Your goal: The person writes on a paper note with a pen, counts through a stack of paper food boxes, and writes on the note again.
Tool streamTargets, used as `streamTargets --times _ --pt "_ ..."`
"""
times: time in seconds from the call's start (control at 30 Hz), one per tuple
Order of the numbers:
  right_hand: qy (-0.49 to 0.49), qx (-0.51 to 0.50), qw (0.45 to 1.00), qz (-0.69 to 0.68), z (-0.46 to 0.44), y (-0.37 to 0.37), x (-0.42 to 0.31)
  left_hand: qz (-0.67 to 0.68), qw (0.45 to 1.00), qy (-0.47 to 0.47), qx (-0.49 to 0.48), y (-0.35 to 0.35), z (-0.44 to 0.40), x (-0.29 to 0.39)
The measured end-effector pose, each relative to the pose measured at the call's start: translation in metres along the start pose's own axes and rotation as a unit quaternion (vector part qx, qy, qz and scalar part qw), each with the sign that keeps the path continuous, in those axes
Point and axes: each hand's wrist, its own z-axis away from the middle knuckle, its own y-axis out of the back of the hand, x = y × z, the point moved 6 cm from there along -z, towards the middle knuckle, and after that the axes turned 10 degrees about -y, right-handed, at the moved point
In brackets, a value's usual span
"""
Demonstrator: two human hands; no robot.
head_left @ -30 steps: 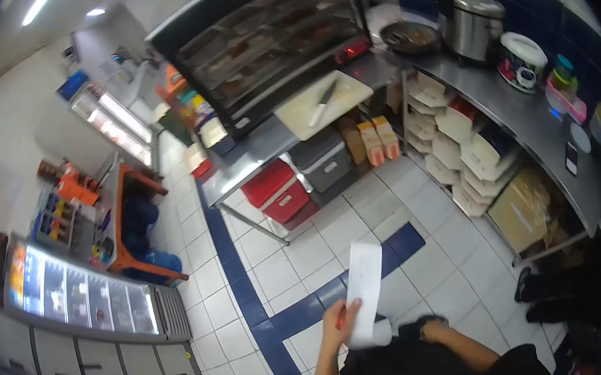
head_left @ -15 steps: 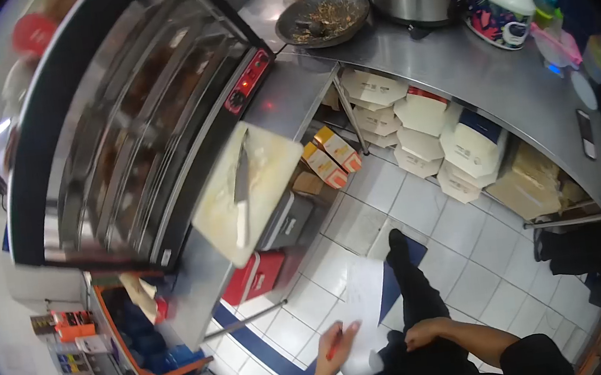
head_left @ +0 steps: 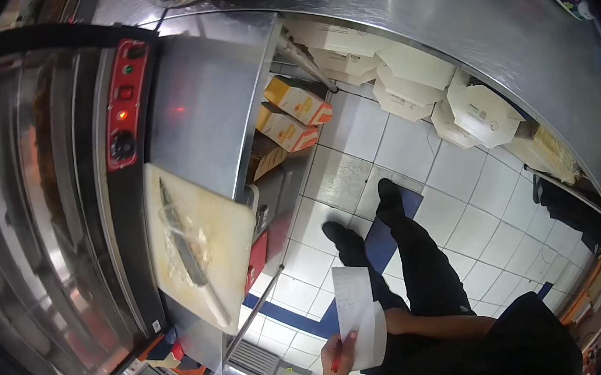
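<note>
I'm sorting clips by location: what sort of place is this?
Probably a takeaway kitchen or serving area: a glass-fronted food display cabinet stands beside a cutting board with a knife on it, and white food boxes are stacked under the steel counter.

The person [head_left: 475,353] has stepped nearer the cutting board [head_left: 230,229], and the paper [head_left: 356,307] now partly covers the right hand [head_left: 397,321].
</note>
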Motion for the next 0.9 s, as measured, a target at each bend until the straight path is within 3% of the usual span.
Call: streamTargets --times 0.1,0.17,0.3,0.33,0.4,0.47,0.5,0.53,0.6,0.63,0.67,0.7,0.73,0.77,0.8,0.83,0.87,0.9 --pt "-0.037 -0.066 0.992 -0.099 0.005 0.015 -0.013 -0.005 0.999 -0.021 -0.036 -0.014 -0.02 0.032" --pt "-0.003 -0.221 0.965 -0.139 0.03 0.053 -0.045 -0.014 0.998 -0.035 -0.058 -0.021 -0.038 0.048" --pt "0.05 -0.239 0.958 -0.149 0.011 0.025 -0.031 -0.04 0.993 0.027 -0.11 -0.037 -0.083 0.044" --pt "0.096 -0.202 0.961 -0.166 -0.003 0.005 -0.021 -0.055 0.988 0.04 -0.135 -0.045 -0.099 0.043" --pt "0.145 -0.157 0.961 -0.175 -0.031 0.013 -0.009 -0.1 0.981 -0.017 -0.163 -0.067 -0.134 0.067" --pt "0.099 -0.306 0.941 -0.106 -0.057 0.023 0.007 -0.111 0.964 -0.137 -0.198 -0.093 -0.174 0.091" --pt "0.101 -0.298 0.944 -0.101 -0.084 0.033 0.023 -0.153 0.962 -0.131 -0.183 -0.1 -0.189 0.117" --pt "0.036 -0.404 0.899 -0.162 -0.107 0.038 0.049 -0.153 0.961 -0.142 -0.182 -0.104 -0.213 0.108" --pt "0.133 -0.253 0.927 -0.242 -0.151 0.131 0.068 -0.117 0.958 -0.258 -0.047 -0.101 -0.274 0.096" --pt "0.089 -0.121 0.987 -0.052 -0.188 0.193 0.085 -0.085 0.945 -0.317 -0.004 -0.099 -0.303 0.088" --pt "0.011 -0.019 0.99 0.142 -0.221 0.255 0.102 -0.081 0.94 -0.331 -0.001 -0.103 -0.328 0.085" --pt "-0.14 -0.016 0.962 0.233 -0.248 0.33 0.087 -0.089 0.91 -0.404 0.04 -0.104 -0.348 0.091" --pt "-0.124 0.226 0.938 0.231 -0.294 0.375 0.115 -0.095 0.872 -0.473 0.084 -0.105 -0.366 0.091" --pt "-0.078 0.399 0.895 0.183 -0.298 0.427 0.087 -0.084 0.846 -0.513 0.113 -0.109 -0.388 0.08" --pt "0.021 0.502 0.835 0.223 -0.337 0.458 0.091 -0.079 0.84 -0.522 0.124 -0.113 -0.409 0.07" --pt "0.119 0.513 0.83 0.185 -0.345 0.483 0.066 -0.071 0.794 -0.587 0.138 -0.117 -0.419 0.068" --pt "0.08 0.544 0.796 0.253 -0.368 0.498 0.054 -0.066 0.743 -0.649 0.151 -0.12 -0.429 0.06" --pt "0.039 0.571 0.756 0.318 -0.39 0.513 0.041 -0.032 0.733 -0.664 0.143 -0.125 -0.448 0.042"
